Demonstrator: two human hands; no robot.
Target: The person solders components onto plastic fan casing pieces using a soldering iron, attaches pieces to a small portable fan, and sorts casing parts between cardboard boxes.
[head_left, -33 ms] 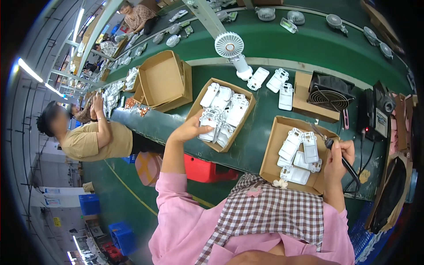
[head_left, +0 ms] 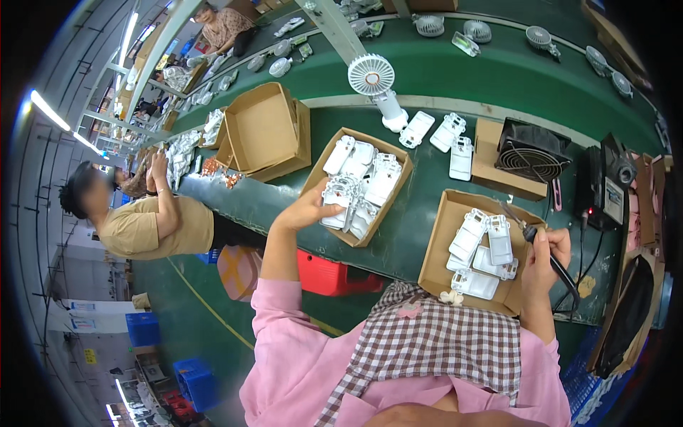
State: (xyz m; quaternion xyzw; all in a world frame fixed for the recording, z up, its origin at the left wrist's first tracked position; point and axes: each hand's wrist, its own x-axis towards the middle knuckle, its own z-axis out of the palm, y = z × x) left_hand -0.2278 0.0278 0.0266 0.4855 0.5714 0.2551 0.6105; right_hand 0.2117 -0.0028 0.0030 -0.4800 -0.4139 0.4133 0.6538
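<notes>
My left hand is closed on white plastic casings at the near left part of a cardboard box. More white casings lie heaped in that box. In my right hand is a soldering iron, its metal tip pointing up and left over the right edge of a second cardboard box. Several white casings rest in this box, some overlapping.
A small white fan stands behind the boxes, with loose casings beside it. At right are a black fan and a black powered unit. Stacked cartons sit at left, near a co-worker. A green conveyor carries several fans.
</notes>
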